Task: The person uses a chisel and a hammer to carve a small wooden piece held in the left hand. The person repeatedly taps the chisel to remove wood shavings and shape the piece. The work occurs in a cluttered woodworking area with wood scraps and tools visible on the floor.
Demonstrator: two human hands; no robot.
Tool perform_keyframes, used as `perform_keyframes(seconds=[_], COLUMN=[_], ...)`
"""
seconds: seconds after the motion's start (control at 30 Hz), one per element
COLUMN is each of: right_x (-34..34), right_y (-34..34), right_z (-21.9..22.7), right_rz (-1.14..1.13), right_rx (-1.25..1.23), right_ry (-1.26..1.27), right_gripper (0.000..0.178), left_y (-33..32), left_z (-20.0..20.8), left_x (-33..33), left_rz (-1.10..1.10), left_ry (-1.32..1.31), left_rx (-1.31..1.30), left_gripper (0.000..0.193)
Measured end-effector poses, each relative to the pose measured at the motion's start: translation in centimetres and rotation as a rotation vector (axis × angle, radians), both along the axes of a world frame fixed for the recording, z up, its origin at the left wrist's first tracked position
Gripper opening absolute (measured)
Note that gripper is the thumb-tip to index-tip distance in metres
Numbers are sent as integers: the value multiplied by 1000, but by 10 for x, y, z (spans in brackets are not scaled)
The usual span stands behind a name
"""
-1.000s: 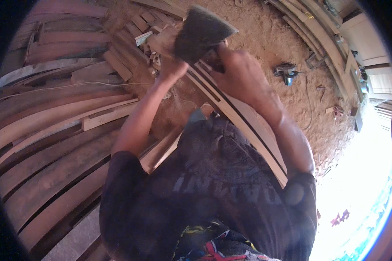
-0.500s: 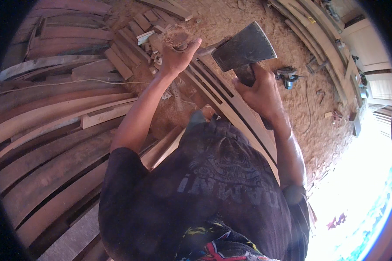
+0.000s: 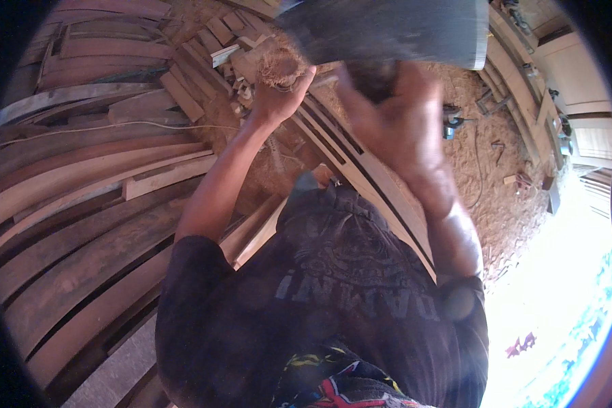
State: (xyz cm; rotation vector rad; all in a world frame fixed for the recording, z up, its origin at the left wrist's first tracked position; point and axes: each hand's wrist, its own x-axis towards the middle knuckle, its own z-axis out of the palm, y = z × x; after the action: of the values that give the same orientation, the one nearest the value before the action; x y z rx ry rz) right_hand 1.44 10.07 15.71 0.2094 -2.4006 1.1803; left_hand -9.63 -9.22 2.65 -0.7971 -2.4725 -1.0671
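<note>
My left hand (image 3: 279, 102) is closed around an upright wooden handle (image 3: 279, 62) with a frayed, fibrous brown top. Whatever lies below that grip is hidden by the hand, so I cannot make out the tool's lower end. Raised beside it, my right hand (image 3: 404, 122) is wrapped round the handle of an axe (image 3: 394, 30). The broad dark axe head is high and close to the camera, blurred by motion, its bright edge facing right. Beneath both hands runs a long slotted timber (image 3: 350, 149), passing toward my body.
Curved boards (image 3: 81, 224) are stacked at the left. Wood offcuts (image 3: 217, 54) lie at the far side. A blue and black power tool (image 3: 450, 122) rests on the sawdust-covered floor (image 3: 469, 160) at the right, near more long timbers (image 3: 523, 88).
My right hand has swung the axe upward, so its head looks much larger and now covers the far floor. The left hand has stayed nearly in place, shifting slightly right.
</note>
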Motion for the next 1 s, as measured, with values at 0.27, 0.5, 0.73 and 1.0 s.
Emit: perform_keyframes(seconds=[0.27,0.5,0.73,1.0], right_x=[-16,-15,-4,-15], right_y=[-5,-25,-1,5], right_z=[5,-8,11,-31], right_rz=[160,103,131,160], right_rx=[344,494,397,411], right_ry=[-197,-337,-136,-233], right_gripper=[26,38,27,25], left_y=[-13,-7,-14,-7], left_z=[-17,-16,-11,-19], left_x=[5,12,41,32], left_rz=[7,-25,35,-89], left_ry=[-139,-94,-3,-60], left_rx=[219,279,-169,123], left_gripper=[22,21,30,53])
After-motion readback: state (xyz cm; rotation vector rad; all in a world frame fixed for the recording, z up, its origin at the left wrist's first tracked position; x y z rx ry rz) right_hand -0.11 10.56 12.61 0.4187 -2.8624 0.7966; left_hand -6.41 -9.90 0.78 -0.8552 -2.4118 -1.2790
